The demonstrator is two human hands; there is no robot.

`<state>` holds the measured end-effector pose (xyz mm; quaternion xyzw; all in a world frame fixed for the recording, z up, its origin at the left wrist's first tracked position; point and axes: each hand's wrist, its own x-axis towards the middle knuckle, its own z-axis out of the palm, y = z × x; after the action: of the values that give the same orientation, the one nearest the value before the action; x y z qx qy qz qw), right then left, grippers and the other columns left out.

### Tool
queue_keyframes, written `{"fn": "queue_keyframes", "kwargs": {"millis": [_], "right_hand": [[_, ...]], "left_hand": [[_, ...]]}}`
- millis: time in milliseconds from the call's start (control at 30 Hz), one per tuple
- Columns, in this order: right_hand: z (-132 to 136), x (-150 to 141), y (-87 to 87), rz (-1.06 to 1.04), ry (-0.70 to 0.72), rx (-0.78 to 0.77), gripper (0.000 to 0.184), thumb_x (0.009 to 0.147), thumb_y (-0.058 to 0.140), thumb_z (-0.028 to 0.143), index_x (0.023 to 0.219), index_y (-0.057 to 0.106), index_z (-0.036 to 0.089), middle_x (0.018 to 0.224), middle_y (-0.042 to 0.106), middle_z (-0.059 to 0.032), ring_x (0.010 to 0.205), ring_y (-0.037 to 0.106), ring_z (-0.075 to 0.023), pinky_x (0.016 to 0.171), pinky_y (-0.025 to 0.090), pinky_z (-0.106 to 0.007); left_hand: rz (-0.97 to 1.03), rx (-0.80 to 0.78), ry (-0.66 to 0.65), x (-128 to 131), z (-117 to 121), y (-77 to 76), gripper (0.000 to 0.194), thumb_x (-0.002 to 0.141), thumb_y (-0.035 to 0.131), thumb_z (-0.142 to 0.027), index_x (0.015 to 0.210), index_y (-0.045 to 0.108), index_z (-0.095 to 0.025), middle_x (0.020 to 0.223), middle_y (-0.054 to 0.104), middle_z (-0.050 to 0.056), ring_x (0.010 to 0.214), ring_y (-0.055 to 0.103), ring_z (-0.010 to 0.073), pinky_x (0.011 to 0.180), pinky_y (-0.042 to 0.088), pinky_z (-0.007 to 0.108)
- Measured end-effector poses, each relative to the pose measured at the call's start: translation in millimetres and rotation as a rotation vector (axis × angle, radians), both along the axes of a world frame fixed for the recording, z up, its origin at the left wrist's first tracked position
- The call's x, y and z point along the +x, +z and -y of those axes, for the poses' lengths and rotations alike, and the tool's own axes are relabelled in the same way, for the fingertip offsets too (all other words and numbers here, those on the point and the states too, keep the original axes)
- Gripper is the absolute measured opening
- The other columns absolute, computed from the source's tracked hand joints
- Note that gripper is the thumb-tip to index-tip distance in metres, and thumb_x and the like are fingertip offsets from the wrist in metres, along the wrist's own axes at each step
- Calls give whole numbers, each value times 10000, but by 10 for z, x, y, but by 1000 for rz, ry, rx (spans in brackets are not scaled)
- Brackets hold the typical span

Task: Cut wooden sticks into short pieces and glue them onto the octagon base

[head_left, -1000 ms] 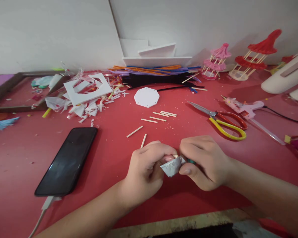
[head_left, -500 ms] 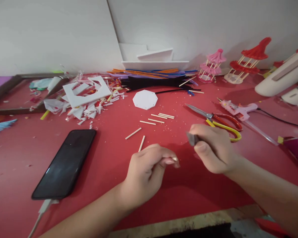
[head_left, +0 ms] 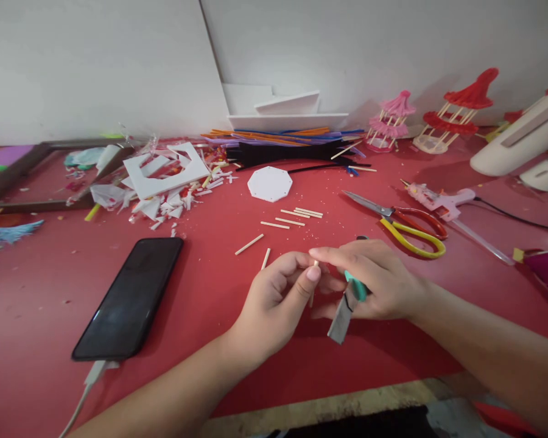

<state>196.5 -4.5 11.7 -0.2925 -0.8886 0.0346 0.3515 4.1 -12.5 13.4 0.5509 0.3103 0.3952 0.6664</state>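
Observation:
My left hand (head_left: 274, 304) is closed, pinching a short wooden stick (head_left: 316, 263) upright between thumb and fingers. Its pale end shows above the thumb, and part of its lower length appears below the fingers. My right hand (head_left: 377, 280) is wrapped round a craft knife (head_left: 355, 287) with a teal handle, its wide grey blade pointing down and toward me. The right index fingertip reaches to the top of the stick, apparently touching it. Beyond the hands, several cut sticks (head_left: 289, 221) lie on the red table (head_left: 201, 292) near a white foam octagon (head_left: 270, 184) with small holes along its edge.
Scissors (head_left: 393, 213) and a pink glue gun (head_left: 442, 204) lie to the right. A phone (head_left: 130, 298) on a cable is at the left. White foam scraps (head_left: 164, 173) and pipe cleaners (head_left: 283, 137) line the back, beside pink (head_left: 388, 121) and red (head_left: 456, 121) tiered models.
My hands have come together. The knife has swung round in my right hand so its blade points down, and the right index finger has reached the stick in my left hand.

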Motion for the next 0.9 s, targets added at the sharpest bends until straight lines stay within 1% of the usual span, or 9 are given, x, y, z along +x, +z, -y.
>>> {"fn": "queue_keyframes", "kwargs": {"millis": [167,300,367,467,567,633,700,767,900], "right_hand": [[21,-20,21,15,-10,38,626,813,683,472,1286,460,129,814,720,-49,719,682,-158,686,554,-277],[34,-3,37,28,-48,122,678,803,676,502,1309,452,110,810,716,-46,680,667,-152,655,557,-282],[40,20,35,19,-87,126,674,797,672,510,1301,471,110,742,685,-14,636,640,-142,633,547,-276],[39,55,24,16,-136,145,659,773,682,507,1271,506,111,668,629,13,603,598,-135,622,532,-272],[25,74,11,22,-124,170,675,760,692,506,1272,502,109,660,617,16,622,592,-138,633,530,-271],[14,75,4,26,-103,158,672,780,669,515,1285,489,111,655,612,20,621,587,-137,632,529,-273],[8,72,0,22,-82,139,649,811,636,522,1290,484,112,640,597,27,598,572,-130,618,521,-271],[7,68,-6,13,-70,117,632,827,620,517,1292,483,112,625,578,37,572,551,-122,604,512,-267],[2,68,-26,-9,-84,103,677,788,652,529,1303,484,123,617,552,51,560,541,-118,580,495,-259]], "left_hand": [[-47,-7,12,19,10,-12,195,948,549,-349,938,602,-162,818,757,64,744,734,164,671,619,270],[-235,186,79,-44,-89,27,226,978,480,-324,969,643,-167,816,741,50,724,703,152,687,584,265],[-447,368,182,-121,-185,87,218,977,467,-313,985,643,-184,808,719,40,688,667,149,638,543,259],[-950,603,271,-247,-315,203,154,931,519,-294,900,624,-185,878,678,61,677,619,178,609,475,295],[-1340,625,172,-315,-346,270,161,890,557,-309,959,588,-167,944,656,109,744,641,265,621,454,350],[-1466,616,85,-319,-322,268,147,879,555,-254,975,566,-143,918,657,132,794,653,313,634,444,366],[-1501,605,16,-312,-296,242,85,879,503,-158,945,554,-139,851,661,120,758,657,304,607,417,345],[-1485,579,-10,-308,-291,211,111,878,452,-104,913,547,-149,774,654,89,662,643,268,549,370,318],[-1300,545,-1,-308,-331,186,149,862,451,-91,914,574,-157,820,667,75,710,644,239,591,398,309]]}}
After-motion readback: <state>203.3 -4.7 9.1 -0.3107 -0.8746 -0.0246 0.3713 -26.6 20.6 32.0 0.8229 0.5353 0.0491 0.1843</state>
